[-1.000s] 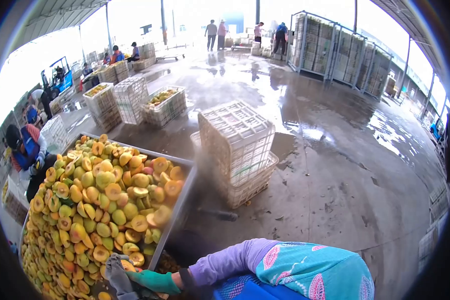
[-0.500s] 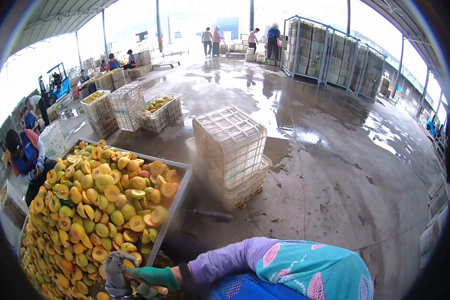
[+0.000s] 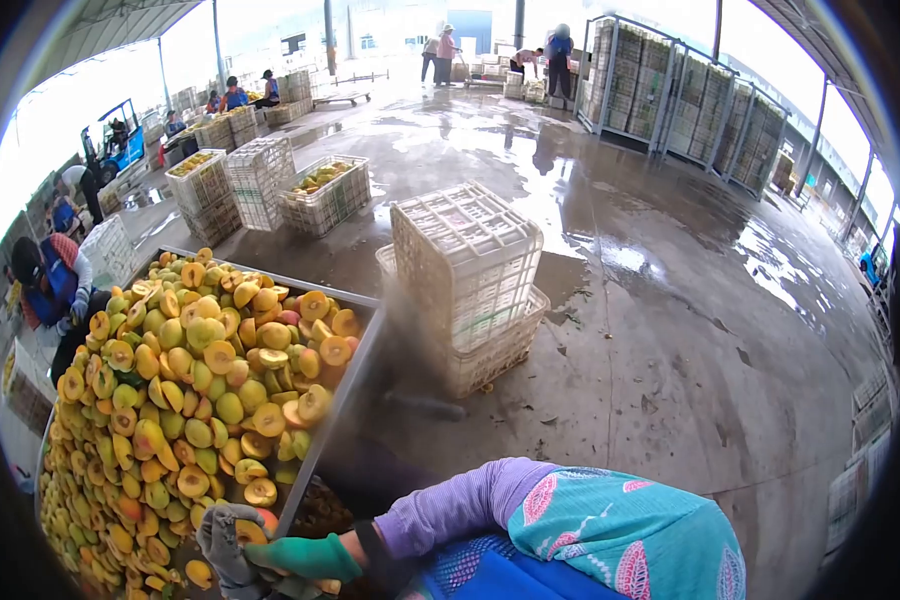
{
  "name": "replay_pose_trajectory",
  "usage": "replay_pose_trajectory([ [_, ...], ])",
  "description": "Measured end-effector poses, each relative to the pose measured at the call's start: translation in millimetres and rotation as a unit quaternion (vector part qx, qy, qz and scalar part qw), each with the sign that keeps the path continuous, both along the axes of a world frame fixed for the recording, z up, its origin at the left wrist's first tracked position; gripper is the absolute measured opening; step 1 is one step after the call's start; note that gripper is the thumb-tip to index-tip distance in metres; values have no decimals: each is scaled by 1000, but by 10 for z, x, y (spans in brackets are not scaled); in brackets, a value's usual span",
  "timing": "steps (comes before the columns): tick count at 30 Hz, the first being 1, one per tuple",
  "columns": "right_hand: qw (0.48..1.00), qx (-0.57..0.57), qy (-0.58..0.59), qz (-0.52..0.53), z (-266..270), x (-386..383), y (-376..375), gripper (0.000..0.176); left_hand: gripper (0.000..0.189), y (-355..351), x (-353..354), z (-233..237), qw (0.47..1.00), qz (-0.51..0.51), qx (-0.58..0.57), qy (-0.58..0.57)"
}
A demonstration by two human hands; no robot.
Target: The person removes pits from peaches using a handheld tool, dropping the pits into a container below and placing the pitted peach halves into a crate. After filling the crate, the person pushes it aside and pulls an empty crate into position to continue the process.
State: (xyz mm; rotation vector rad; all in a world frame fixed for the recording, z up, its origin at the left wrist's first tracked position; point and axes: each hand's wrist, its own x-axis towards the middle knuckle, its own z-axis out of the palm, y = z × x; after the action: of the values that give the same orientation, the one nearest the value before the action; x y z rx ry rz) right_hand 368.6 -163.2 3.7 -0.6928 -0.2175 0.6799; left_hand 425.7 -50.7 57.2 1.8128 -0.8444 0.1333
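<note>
My left hand [image 3: 226, 545], in a grey glove, is at the bottom of the view by the near corner of a metal-edged bin [image 3: 322, 425]. Its fingers are closed around a yellow-orange peach [image 3: 250, 531], which is partly hidden. Close against it is my right hand [image 3: 300, 558], in a green glove with greyish fingers, closed on a tool with a light wooden handle [image 3: 328, 586]; its working end is hidden. The bin is heaped with halved yellow and green peaches [image 3: 185, 375], many with the cut side showing.
White plastic crates [image 3: 465, 270] stand stacked beyond the bin on the right. More crates, some with fruit [image 3: 322, 180], stand farther back. A co-worker [image 3: 55, 285] bends at the left. Wet concrete floor [image 3: 660, 330] stretches right, towards tall caged crate stacks [image 3: 670, 100]. A blue forklift [image 3: 120, 145] is far left.
Both hands stay together at the bin's corner, my left hand slightly farther left. The wooden handle shows less than before. The view has shifted slightly.
</note>
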Motion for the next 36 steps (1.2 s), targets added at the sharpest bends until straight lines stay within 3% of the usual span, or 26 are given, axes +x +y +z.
replay_pose_trajectory([
  [2, 966, 157, 139, 153, 248, -104, -148, 45, 20, 26, -39, -44, 995, 34, -43, 84],
  [3, 962, 175, 121, 168, 202, -91, -90, 43, 21, 56, -67, -85, 988, 61, -70, 121],
  [6, 972, 68, 112, 197, 331, -25, -93, 43, 23, 203, -144, -261, 958, 144, -135, 206],
  [9, 935, 172, 116, 288, 142, -6, 81, 42, 28, 568, -117, -422, 933, 241, -128, 236],
  [11, 918, 229, 85, 313, 67, -121, 120, 42, 31, 955, 0, -540, 915, 325, -67, 229],
  [14, 952, 55, 96, 286, 154, -63, -245, 45, 37, 1744, 218, -746, 869, 441, 141, 177],
  [15, 928, 76, 183, 314, 0, 33, -287, 46, 39, 1988, 299, -824, 839, 467, 233, 154],
  [16, 941, 65, 197, 266, -333, 85, -199, 47, 41, 2213, 373, -901, 806, 479, 319, 136],
  [18, 962, -13, 188, 199, -114, 69, -262, 43, 45, 2524, 535, -1039, 750, 477, 446, 105],
  [20, 966, 5, 168, 198, -206, 100, -155, 42, 49, 2661, 690, -1196, 722, 449, 519, 87],
  [25, 970, 4, 139, 199, -227, 137, -195, 44, 60, 2357, 997, -1459, 724, 354, 591, 18],
  [27, 974, -66, 155, 149, 58, 85, -349, 57, 54, 1870, 936, -1243, 765, 348, 542, 26],
  [30, 967, -176, 147, 109, 57, 102, -287, 59, 56, 1351, 644, -455, 778, 285, 513, 223],
  [31, 972, -227, 53, 24, -32, 106, -199, 56, 43, 1791, 861, -956, 865, 262, 338, 262],
  [32, 961, -268, -39, -50, -189, 95, -67, 54, 31, 2211, 1062, -1432, 917, 214, 155, 300],
  [33, 910, -337, -198, -137, -213, 169, -67, 48, 24, 1787, 716, -899, 910, 62, -85, 402],
  [34, 935, -296, -175, -84, -330, 165, -148, 41, 18, 1449, 374, -428, 798, -86, -294, 519],
  [35, 954, -259, -149, -30, -180, 127, -322, 34, 26, 1434, 184, -392, 785, -49, -349, 510],
  [36, 982, -178, -53, 31, -392, 194, -250, 34, 35, 1333, 65, -522, 791, 21, -391, 470],
])
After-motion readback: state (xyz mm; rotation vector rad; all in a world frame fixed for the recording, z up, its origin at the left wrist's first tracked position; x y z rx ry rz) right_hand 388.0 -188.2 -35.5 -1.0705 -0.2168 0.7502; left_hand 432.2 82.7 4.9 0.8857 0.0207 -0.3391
